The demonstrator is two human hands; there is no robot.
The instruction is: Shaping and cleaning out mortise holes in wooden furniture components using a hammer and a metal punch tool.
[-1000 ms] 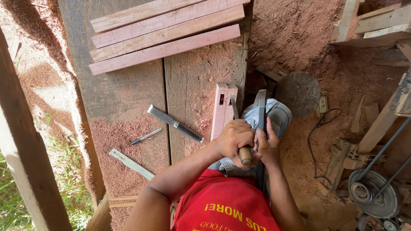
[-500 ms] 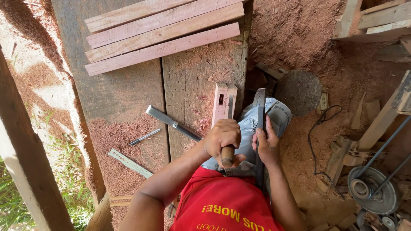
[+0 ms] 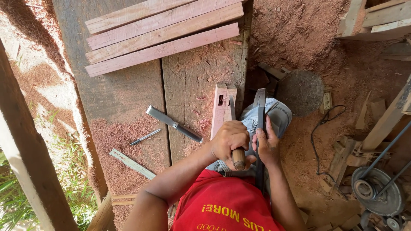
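My left hand (image 3: 230, 140) is closed round the wooden handle of a chisel (image 3: 238, 157), whose blade runs up along a short reddish wood block (image 3: 222, 105) with a slot cut near its far end. My right hand (image 3: 266, 145) grips a long dark metal bar (image 3: 259, 107) that lies over my jeans-clad knee (image 3: 278, 114), just right of the block. The two hands are almost touching. The chisel's tip is hidden against the block.
A second chisel with a dark handle (image 3: 173, 124), a pen (image 3: 145, 137) and a flat metal strip (image 3: 130, 163) lie on the plank bench (image 3: 124, 94) amid sawdust. Several reddish wood strips (image 3: 160, 36) are stacked at the far end. A pulley wheel (image 3: 376, 190) and a cable (image 3: 319, 141) lie on the right.
My left hand with the chisel has shifted left, away from the right hand and onto the wood block. The right hand stays on the metal bar.
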